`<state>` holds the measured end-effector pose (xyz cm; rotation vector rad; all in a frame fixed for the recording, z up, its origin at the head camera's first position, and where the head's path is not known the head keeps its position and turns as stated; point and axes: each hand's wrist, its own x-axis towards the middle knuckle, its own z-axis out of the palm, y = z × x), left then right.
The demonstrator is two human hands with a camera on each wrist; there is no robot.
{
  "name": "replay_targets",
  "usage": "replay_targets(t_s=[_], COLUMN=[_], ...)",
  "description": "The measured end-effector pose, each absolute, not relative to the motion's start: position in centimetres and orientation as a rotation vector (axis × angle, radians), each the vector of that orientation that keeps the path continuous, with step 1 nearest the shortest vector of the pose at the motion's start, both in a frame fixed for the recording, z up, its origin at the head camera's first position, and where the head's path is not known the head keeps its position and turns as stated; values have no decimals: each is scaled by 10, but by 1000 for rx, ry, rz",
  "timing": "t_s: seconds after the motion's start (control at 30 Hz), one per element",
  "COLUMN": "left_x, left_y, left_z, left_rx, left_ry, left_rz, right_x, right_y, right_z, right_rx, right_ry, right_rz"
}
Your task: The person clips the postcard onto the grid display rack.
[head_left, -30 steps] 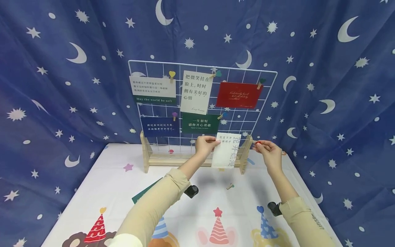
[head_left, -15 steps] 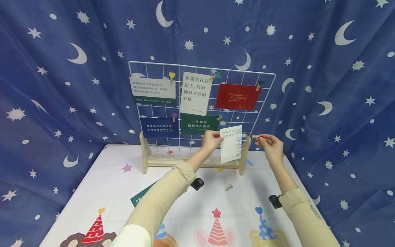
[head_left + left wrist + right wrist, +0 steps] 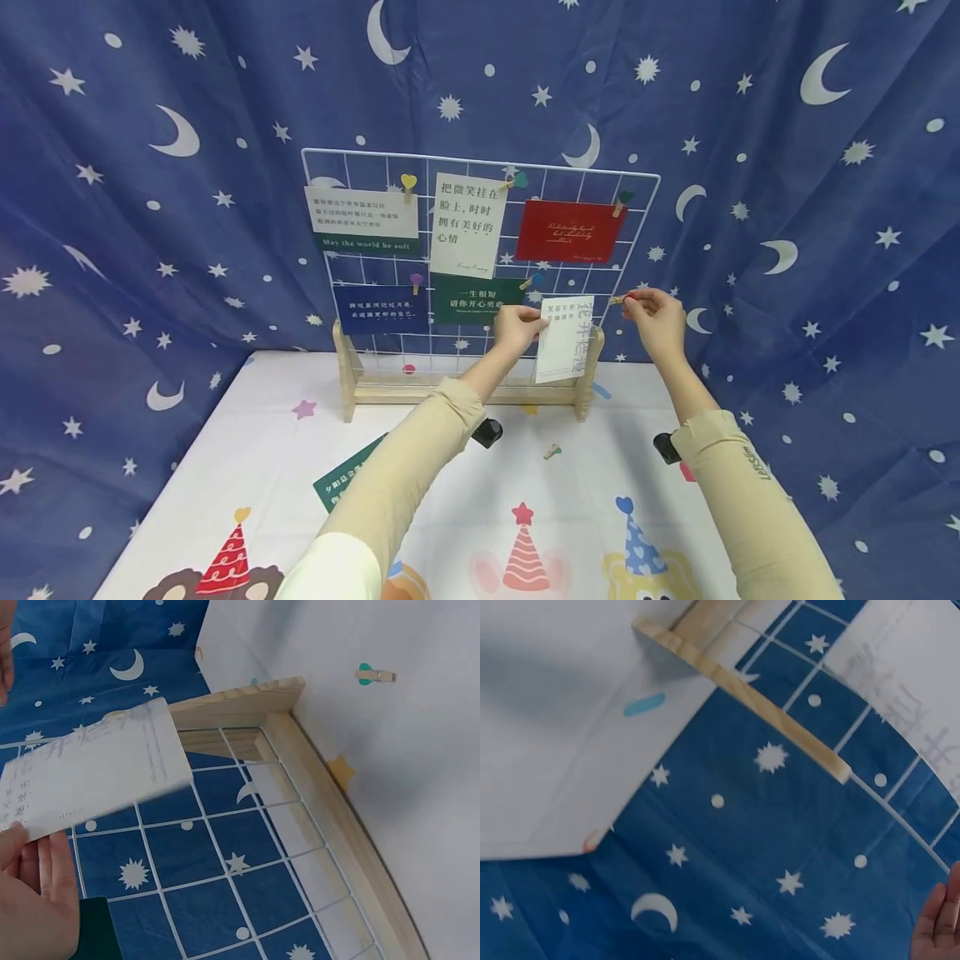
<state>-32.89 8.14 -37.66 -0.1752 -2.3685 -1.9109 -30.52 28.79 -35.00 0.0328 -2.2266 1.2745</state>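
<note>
My left hand [image 3: 517, 329] pinches the left edge of a white card [image 3: 564, 342] with Chinese lettering, in front of the lower right of a white wire grid [image 3: 465, 343]. In the left wrist view that card [image 3: 97, 765] tilts away from the fingers. To the right of the grid, my right hand [image 3: 658, 323] pinches a small wooden clothespin [image 3: 619, 298] with a red ornament. A gap separates the clothespin from the card. Only some fingers of the right hand [image 3: 939, 919] show in the right wrist view, and the clothespin is out of sight there.
Several cards hang clipped on the grid, among them a red card [image 3: 567, 232] and a green card [image 3: 476, 300]. A wooden stand [image 3: 468, 393] holds the grid. On the tablecloth lie a clothespin [image 3: 552, 451] and a green card [image 3: 348, 472], partly behind the left sleeve.
Both hands have risen. The white card has moved up and slightly right against the grid, and the right hand has brought the clothespin higher beside the grid's right edge.
</note>
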Motion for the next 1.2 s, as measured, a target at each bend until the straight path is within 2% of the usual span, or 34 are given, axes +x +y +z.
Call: replay_targets(t_s=[0.43, 1.2], left_x=[-340, -346], left_y=[95, 114], left_z=[-376, -394], left_rx=[-113, 12], left_ry=[-2295, -2155], left_rz=[-1852, -1860], right_x=[-318, -336], right_y=[278, 268], right_z=[-322, -320], right_rx=[56, 89], right_ry=[-2405, -2541], right_rz=[899, 635])
